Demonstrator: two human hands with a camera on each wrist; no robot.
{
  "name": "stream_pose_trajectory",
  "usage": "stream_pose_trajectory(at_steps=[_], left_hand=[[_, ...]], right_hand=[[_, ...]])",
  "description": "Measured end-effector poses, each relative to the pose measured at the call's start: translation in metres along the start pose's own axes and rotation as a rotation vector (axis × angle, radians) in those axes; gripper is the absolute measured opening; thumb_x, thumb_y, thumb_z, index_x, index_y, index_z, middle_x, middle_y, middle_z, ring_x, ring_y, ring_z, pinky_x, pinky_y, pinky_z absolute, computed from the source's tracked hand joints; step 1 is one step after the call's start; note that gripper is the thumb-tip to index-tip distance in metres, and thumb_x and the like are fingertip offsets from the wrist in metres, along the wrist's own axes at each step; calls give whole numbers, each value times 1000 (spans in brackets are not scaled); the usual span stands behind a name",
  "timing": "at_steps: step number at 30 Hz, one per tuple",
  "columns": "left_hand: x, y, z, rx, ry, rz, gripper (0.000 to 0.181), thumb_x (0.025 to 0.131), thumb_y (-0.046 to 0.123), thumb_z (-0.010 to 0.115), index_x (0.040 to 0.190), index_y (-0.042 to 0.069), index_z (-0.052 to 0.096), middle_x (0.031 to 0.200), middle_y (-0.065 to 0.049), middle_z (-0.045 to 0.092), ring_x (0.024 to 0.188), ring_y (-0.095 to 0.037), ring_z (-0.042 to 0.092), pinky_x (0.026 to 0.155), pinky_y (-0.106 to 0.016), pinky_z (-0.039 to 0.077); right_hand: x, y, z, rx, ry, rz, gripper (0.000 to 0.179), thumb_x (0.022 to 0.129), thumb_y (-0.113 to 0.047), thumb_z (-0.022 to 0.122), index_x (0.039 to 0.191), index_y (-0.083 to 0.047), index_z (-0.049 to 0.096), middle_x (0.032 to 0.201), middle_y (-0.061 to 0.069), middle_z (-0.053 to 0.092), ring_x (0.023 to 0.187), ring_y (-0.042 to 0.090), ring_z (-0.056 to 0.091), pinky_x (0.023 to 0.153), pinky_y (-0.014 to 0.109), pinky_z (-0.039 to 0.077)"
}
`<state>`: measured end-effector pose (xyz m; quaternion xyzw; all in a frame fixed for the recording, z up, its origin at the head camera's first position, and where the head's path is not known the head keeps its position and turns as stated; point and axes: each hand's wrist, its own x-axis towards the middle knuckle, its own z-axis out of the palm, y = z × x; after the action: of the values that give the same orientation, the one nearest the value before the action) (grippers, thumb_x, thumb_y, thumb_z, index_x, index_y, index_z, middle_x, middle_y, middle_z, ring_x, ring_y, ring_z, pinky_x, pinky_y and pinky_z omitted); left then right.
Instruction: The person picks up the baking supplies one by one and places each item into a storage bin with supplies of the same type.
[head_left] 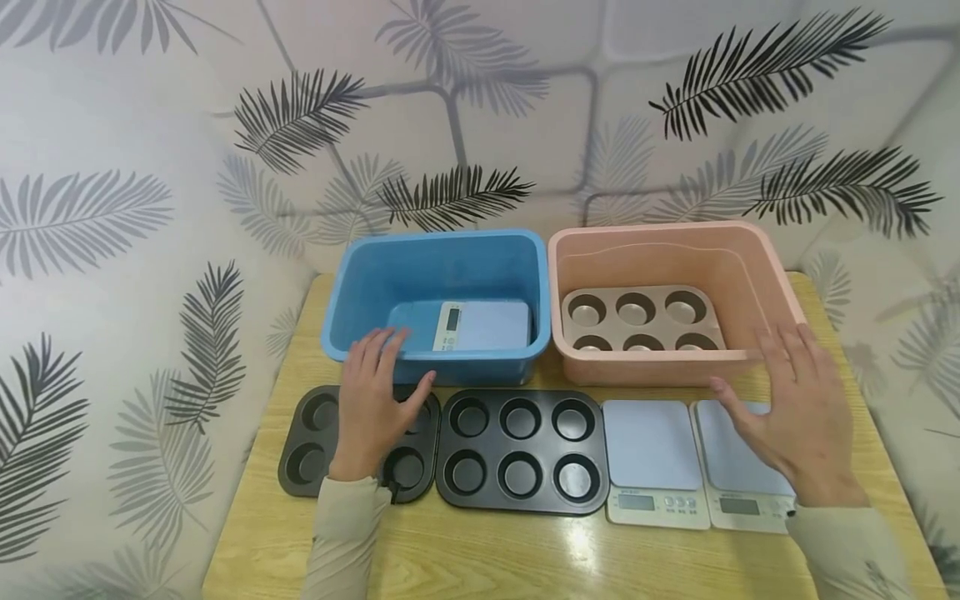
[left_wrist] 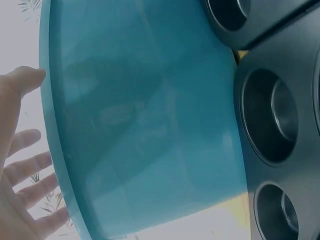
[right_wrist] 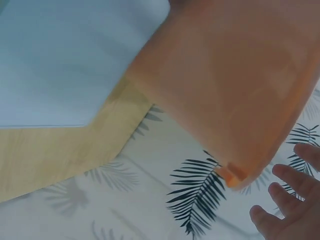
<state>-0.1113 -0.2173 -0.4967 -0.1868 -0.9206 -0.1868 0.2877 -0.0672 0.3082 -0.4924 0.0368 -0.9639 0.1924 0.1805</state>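
Observation:
My left hand (head_left: 375, 400), fingers spread, hovers at the front left of a blue bin (head_left: 431, 367), over a dark muffin tin (head_left: 303, 433). In the left wrist view the thumb and fingers lie beside the bin's rim. A white kitchen scale (head_left: 491, 325) lies inside that bin. My right hand (head_left: 798, 408), also spread and holding nothing, is at the front right corner of a pink bin (head_left: 660, 368), above a white kitchen scale (head_left: 738, 450). Inside the pink bin sits a bronze muffin tin (head_left: 645, 321).
Another dark muffin tin (head_left: 521, 450) lies in the middle of the wooden table (head_left: 480, 558), with a second front-row scale (head_left: 652, 450) to its right. Both bins stand side by side at the back, before a leaf-patterned backdrop (head_left: 525, 100).

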Motion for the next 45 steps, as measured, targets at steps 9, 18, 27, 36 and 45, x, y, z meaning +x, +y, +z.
stream_pose_trajectory(at_steps=[9,18,27,36,45], left_hand=[[-9,-17,-5,-17,58,-78,67,93,36,83,145,-1,64,141,-28,66,134,-48,60,115,-67,48],[-16,-30,-11,-17,128,-175,68,90,32,85,146,0,64,144,-29,63,136,-51,58,115,-70,46],[-26,-37,-13,-3,124,-323,75,90,31,91,151,2,58,159,-35,47,145,-56,47,117,-75,41],[-33,-44,-8,-8,146,-420,72,90,23,90,150,-2,58,156,-38,47,143,-59,46,115,-79,40],[-35,-52,5,-75,153,-423,69,93,17,87,151,-4,55,155,-36,49,143,-56,46,116,-75,41]], right_hand=[[-23,18,6,25,34,60,88,99,-60,63,164,-3,46,169,33,39,162,51,30,139,59,17],[-36,24,6,37,57,138,83,100,-54,66,166,-11,45,172,30,37,158,54,34,129,73,27],[-45,30,9,42,165,105,75,97,-43,69,160,-7,52,159,34,51,140,61,48,111,77,39],[-51,37,12,56,90,130,67,96,-19,76,158,-4,54,156,34,54,139,60,50,106,79,42],[-53,57,23,98,-19,184,59,103,-18,69,157,-1,53,153,35,52,139,60,47,107,80,39]])
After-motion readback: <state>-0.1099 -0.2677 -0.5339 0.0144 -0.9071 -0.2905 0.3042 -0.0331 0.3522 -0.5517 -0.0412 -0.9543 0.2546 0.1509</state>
